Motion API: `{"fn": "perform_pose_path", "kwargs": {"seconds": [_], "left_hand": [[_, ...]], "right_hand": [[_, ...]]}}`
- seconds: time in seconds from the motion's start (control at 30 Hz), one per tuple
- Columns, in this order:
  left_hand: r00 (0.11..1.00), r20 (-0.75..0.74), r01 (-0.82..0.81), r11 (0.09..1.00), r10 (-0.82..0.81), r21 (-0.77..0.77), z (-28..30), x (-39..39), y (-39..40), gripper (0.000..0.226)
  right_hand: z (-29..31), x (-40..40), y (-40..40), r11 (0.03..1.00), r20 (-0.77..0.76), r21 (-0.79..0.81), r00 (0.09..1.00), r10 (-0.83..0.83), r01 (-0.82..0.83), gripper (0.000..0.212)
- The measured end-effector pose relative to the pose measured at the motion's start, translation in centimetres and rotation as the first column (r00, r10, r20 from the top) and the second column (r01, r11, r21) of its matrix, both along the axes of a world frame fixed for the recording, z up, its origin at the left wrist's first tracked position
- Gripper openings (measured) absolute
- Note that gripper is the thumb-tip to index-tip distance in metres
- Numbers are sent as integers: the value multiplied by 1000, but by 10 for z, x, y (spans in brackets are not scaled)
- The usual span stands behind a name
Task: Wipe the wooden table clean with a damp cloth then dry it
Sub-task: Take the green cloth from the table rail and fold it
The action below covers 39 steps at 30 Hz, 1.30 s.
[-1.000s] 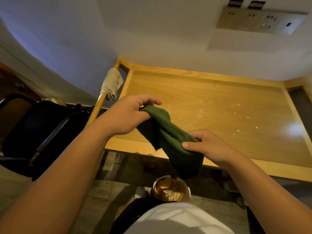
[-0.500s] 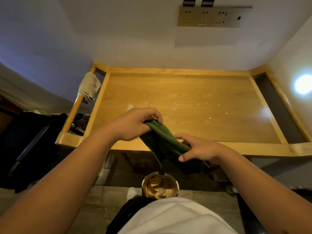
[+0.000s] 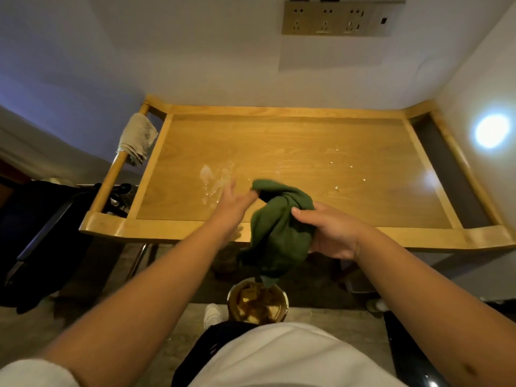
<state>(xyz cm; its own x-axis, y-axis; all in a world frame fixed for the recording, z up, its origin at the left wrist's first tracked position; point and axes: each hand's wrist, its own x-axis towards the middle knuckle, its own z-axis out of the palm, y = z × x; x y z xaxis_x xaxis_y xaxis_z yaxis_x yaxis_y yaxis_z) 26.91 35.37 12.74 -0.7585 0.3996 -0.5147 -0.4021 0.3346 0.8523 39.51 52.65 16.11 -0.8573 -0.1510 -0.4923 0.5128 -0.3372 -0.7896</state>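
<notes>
The wooden table [image 3: 293, 141] has a raised rim, a pale smear [image 3: 212, 180] left of centre and small white crumbs [image 3: 349, 174] to the right. A dark green cloth [image 3: 279, 227] hangs bunched over the table's front edge. My right hand [image 3: 332, 233] grips its right side. My left hand [image 3: 234, 202] is blurred, with its fingers spread; its fingertips touch the cloth's upper left corner.
A beige rag [image 3: 137, 138] is draped over the wooden rail at the table's left end. A round bucket of murky water [image 3: 257, 301] stands on the floor under the cloth. A dark chair [image 3: 42, 233] is at the left. The wall bears a socket panel [image 3: 340, 18].
The cloth has been lifted from below the front edge up over the table. My left hand has opened and moved forward. The view has shifted to take in the whole table.
</notes>
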Motion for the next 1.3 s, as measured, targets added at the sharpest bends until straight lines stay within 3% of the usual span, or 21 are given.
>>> {"fn": "perform_pose_path", "kwargs": {"seconds": [0.07, 0.13, 0.2, 0.3, 0.37, 0.43, 0.5, 0.53, 0.6, 0.7, 0.77, 0.97, 1.1, 1.23, 1.3], "left_hand": [[934, 348, 32, 988, -82, 148, -33, 32, -15, 68], [836, 522, -19, 941, -171, 338, -52, 55, -25, 73], [814, 525, 16, 915, -247, 404, -57, 67, -32, 78], [865, 411, 123, 915, -288, 384, -45, 74, -32, 50], [879, 414, 45, 906, -235, 420, -37, 75, -30, 31], [866, 467, -79, 876, -176, 476, -30, 75, -29, 14], [853, 501, -149, 853, -145, 500, -24, 75, -28, 12], [848, 514, -179, 844, -128, 505, -22, 75, -28, 12], [833, 544, -234, 827, -99, 511, -19, 74, -28, 14], [819, 566, -275, 801, -95, 532, -17, 73, -30, 20], [827, 557, -299, 783, -72, 546, -17, 72, -31, 13], [822, 569, -391, 710, -17, 586, -22, 68, -42, 8], [807, 586, -343, 750, -71, 565, -22, 69, -46, 18], [724, 674, -300, 814, -144, 497, -18, 72, -43, 37], [726, 677, -285, 841, -124, 459, -19, 74, -43, 39]], "right_hand": [[-3, 1, 3, 998, 51, -56, 998, -21, 24, 52], [-8, 4, 5, 991, 94, -124, 995, -38, 50, 59], [-16, 8, 8, 982, 132, -173, 990, -51, 74, 59], [-31, 12, 19, 976, 188, -193, 980, -62, 99, 54], [-40, 14, 26, 996, 259, -87, 966, -13, 37, 63], [-46, 17, 32, 985, 357, 107, 930, 87, -133, 72], [-51, 23, 33, 949, 419, 210, 899, 130, -235, 75], [-56, 27, 33, 961, 404, 193, 909, 106, -198, 76], [-67, 35, 30, 999, 309, 40, 950, -46, 35, 76], [-78, 39, 16, 890, 202, -290, 932, -301, 350, 77], [-81, 36, 9, 828, 183, -360, 903, -388, 429, 83], [-72, 28, 14, 808, 125, -318, 867, -483, 496, 83], [-75, 24, 12, 812, 111, -201, 836, -538, 549, 86], [-73, 21, -2, 767, 191, -297, 822, -537, 569, 74], [-70, 23, -6, 775, 196, -292, 828, -524, 560, 67]]}}
